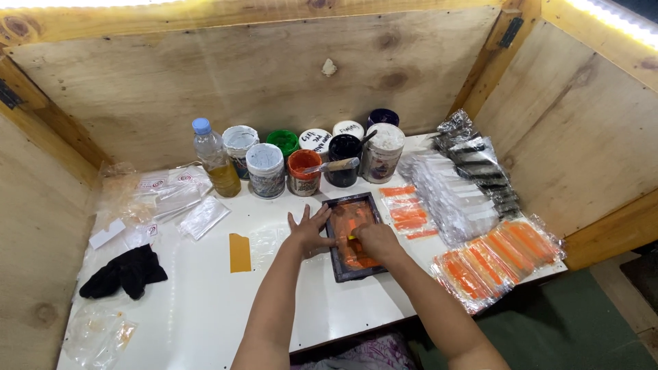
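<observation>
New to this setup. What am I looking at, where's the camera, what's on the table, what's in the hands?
There is no machine here: a person works with two bare hands, and the single picture comes from a camera worn on their head, looking down. The white table sits inside plywood walls. The left hand lies flat, fingers spread, against the left edge of a small dark-framed screen smeared with orange ink. The right hand rests on the screen with a closed grip on something small and yellow; I cannot tell what. Behind stand ink jars, a bottle of yellowish liquid and a brush laid across a jar. To the right lie clear packets with orange prints; to the left, a black cloth.
</observation>
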